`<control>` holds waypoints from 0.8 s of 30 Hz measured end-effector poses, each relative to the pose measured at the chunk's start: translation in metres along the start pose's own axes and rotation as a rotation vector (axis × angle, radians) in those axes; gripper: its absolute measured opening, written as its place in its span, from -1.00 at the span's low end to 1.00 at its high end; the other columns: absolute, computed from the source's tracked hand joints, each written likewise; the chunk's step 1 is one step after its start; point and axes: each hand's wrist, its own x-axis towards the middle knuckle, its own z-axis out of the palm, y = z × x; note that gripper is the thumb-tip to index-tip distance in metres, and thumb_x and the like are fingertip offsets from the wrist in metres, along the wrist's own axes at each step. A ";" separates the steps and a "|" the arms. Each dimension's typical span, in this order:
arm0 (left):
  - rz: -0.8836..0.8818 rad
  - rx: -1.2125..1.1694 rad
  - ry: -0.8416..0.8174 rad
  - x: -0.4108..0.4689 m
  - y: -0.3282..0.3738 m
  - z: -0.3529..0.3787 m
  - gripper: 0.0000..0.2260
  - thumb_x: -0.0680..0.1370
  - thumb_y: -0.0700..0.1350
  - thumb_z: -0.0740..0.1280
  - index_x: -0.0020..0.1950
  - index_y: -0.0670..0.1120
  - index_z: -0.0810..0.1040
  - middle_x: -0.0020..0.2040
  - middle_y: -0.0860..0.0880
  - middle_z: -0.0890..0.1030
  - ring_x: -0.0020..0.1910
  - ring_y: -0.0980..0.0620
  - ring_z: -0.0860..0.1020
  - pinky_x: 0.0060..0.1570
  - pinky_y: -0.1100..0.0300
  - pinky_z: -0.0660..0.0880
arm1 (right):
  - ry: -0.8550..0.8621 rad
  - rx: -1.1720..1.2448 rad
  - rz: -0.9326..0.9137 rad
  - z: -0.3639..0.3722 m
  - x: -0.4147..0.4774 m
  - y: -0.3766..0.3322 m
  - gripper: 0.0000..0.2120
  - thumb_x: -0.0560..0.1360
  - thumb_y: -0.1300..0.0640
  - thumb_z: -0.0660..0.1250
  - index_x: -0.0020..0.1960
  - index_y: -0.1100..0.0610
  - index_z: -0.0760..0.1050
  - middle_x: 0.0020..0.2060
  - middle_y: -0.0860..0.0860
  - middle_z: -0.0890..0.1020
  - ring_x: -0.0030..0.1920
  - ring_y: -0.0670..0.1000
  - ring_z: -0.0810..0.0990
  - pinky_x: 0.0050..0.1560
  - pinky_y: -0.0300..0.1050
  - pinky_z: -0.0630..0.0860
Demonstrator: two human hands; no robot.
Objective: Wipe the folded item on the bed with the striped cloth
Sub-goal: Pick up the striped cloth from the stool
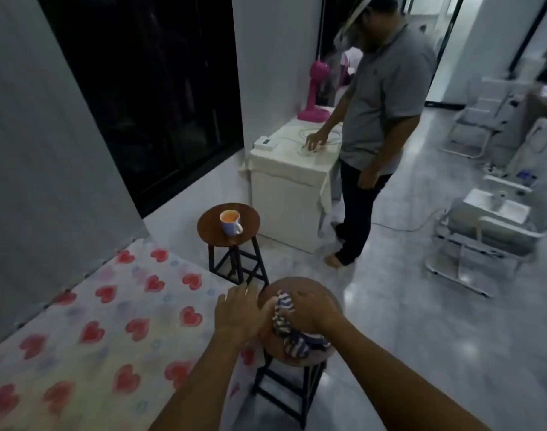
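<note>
On the round wooden top of the near stool (309, 357) lay the striped cloth (289, 328), a crumpled bundle of dark blue and white stripes, bunched toward the middle of the seat and trailing down to its near edge. The right hand (314, 311) was clenched over the upper part of the cloth, fingers curled down into the folds so that the stripes showed out from under the palm. The left hand (239, 311) sat at the seat's left edge, fingers spread and pointing away from the person, its thumb side touching the cloth; whether it pinched any fabric could not be told.

Just left of the stool, the bed (104, 331) stretched away under a pale sheet printed with red hearts. No folded item could be made out on the part of it that showed.

Beyond, a second stool (228, 227) of the same kind stood near the bed's far corner, carrying a blue-and-white mug (230, 223) close to the middle of its seat. Farther off, another person (381, 119) in a grey shirt stood beside a white cabinet (289, 194), one hand resting on its top, with a pink fan (317, 91) at the cabinet's far edge.
</note>
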 end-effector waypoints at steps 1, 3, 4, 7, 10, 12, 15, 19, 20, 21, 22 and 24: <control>0.001 0.008 -0.034 0.009 0.005 0.011 -0.34 0.60 0.38 0.08 0.52 -0.04 0.34 0.52 -0.09 0.42 0.48 -0.12 0.37 0.44 -0.13 0.31 | -0.022 0.018 0.031 0.006 0.007 0.013 -0.33 0.60 -0.29 0.13 0.59 0.05 0.21 0.54 0.12 0.35 0.50 0.18 0.33 0.48 0.16 0.25; 0.009 0.036 -0.055 0.024 0.011 0.037 -0.38 0.61 0.36 0.08 0.46 -0.05 0.40 0.48 -0.09 0.46 0.42 -0.12 0.42 0.39 -0.10 0.35 | -0.072 0.026 0.090 0.022 0.021 0.042 -0.25 0.57 -0.33 0.14 0.62 0.06 0.13 0.56 0.13 0.31 0.50 0.19 0.33 0.48 0.18 0.29; 0.008 0.025 -0.066 0.029 0.012 0.047 -0.40 0.61 0.35 0.08 0.45 -0.05 0.41 0.46 -0.09 0.47 0.41 -0.12 0.43 0.37 -0.07 0.35 | -0.107 0.038 0.115 0.029 0.024 0.053 -0.21 0.55 -0.34 0.16 0.62 0.06 0.10 0.57 0.12 0.30 0.49 0.19 0.34 0.48 0.18 0.29; -0.023 -0.036 -0.091 0.047 0.013 0.084 -0.38 0.61 0.34 0.13 0.49 -0.05 0.38 0.46 -0.09 0.48 0.42 -0.10 0.44 0.39 0.00 0.36 | -0.159 0.017 0.111 0.055 0.040 0.080 -0.12 0.50 -0.38 0.26 0.64 0.02 0.03 0.58 0.06 0.26 0.52 0.15 0.29 0.49 0.17 0.22; -0.026 -0.045 -0.100 0.058 0.012 0.112 -0.42 0.59 0.35 0.14 0.44 -0.02 0.40 0.40 -0.06 0.53 0.37 -0.08 0.49 0.37 -0.02 0.41 | -0.207 -0.025 0.126 0.075 0.054 0.095 -0.03 0.46 -0.40 0.31 0.64 0.02 -0.03 0.61 0.10 0.17 0.54 0.22 0.23 0.49 0.25 0.24; -0.075 -0.087 -0.132 0.062 0.010 0.128 -0.36 0.58 0.36 0.16 0.53 -0.02 0.32 0.50 -0.06 0.45 0.45 -0.08 0.42 0.44 -0.09 0.34 | -0.242 -0.024 0.135 0.088 0.062 0.097 -0.02 0.45 -0.38 0.33 0.64 -0.01 -0.08 0.63 0.08 0.08 0.56 0.26 0.14 0.47 0.34 0.22; -0.098 -0.074 -0.140 0.066 0.004 0.151 -0.28 0.58 0.36 0.18 0.62 -0.03 0.20 0.59 -0.07 0.33 0.54 -0.06 0.32 0.50 -0.03 0.23 | -0.271 -0.044 0.122 0.106 0.079 0.097 0.03 0.43 -0.35 0.39 0.64 -0.07 -0.17 0.64 0.07 -0.13 0.59 0.33 -0.05 0.42 0.48 0.18; -0.146 -0.068 -0.189 0.068 -0.010 0.165 -0.22 0.55 0.37 0.22 0.63 -0.04 0.15 0.63 -0.07 0.25 0.58 -0.08 0.25 0.53 -0.09 0.23 | -0.334 -0.076 0.116 0.126 0.098 0.085 0.10 0.38 -0.39 0.43 0.61 -0.21 -0.27 0.62 0.10 -0.29 0.56 0.43 -0.19 0.39 0.59 0.16; -0.154 -0.067 -0.206 0.067 -0.014 0.167 -0.21 0.54 0.37 0.23 0.63 -0.04 0.15 0.63 -0.07 0.24 0.58 -0.09 0.25 0.53 -0.13 0.23 | -0.346 -0.082 0.123 0.128 0.101 0.082 0.11 0.36 -0.39 0.44 0.60 -0.26 -0.28 0.62 0.11 -0.31 0.56 0.45 -0.20 0.38 0.61 0.15; -0.157 -0.063 -0.215 0.067 -0.018 0.169 -0.20 0.54 0.37 0.24 0.63 -0.04 0.14 0.63 -0.07 0.24 0.58 -0.09 0.25 0.53 -0.14 0.22 | -0.356 -0.088 0.126 0.130 0.103 0.080 0.12 0.35 -0.39 0.45 0.59 -0.29 -0.28 0.61 0.11 -0.32 0.55 0.46 -0.22 0.37 0.63 0.14; -0.160 -0.059 -0.219 0.066 -0.022 0.169 -0.19 0.53 0.38 0.24 0.63 -0.04 0.14 0.63 -0.06 0.24 0.58 -0.09 0.25 0.53 -0.15 0.22 | -0.365 -0.095 0.128 0.131 0.104 0.079 0.12 0.35 -0.39 0.46 0.58 -0.31 -0.28 0.61 0.11 -0.32 0.55 0.47 -0.21 0.36 0.64 0.14; -0.169 -0.047 -0.230 0.063 -0.028 0.171 -0.19 0.54 0.38 0.23 0.64 -0.04 0.12 0.63 -0.06 0.23 0.59 -0.09 0.24 0.54 -0.15 0.20 | -0.370 -0.109 0.128 0.131 0.105 0.079 0.09 0.37 -0.35 0.47 0.58 -0.32 -0.25 0.61 0.12 -0.29 0.55 0.47 -0.17 0.36 0.63 0.17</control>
